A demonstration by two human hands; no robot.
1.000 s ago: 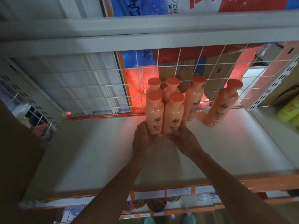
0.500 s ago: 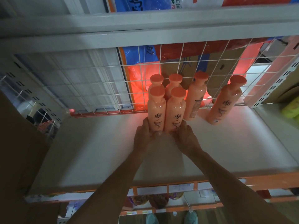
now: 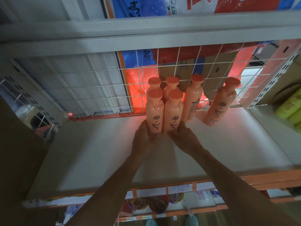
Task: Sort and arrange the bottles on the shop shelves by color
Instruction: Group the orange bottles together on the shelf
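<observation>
The left hand is cupping the base of the front-left bottle, the right hand that of the front-right bottle. We are noting both bottles standing upright on the shelf, touching, directly ahead of the fingers, each hand equally near.

shelf: white board | back: white wire grid | front rail: orange | light: dim
</observation>
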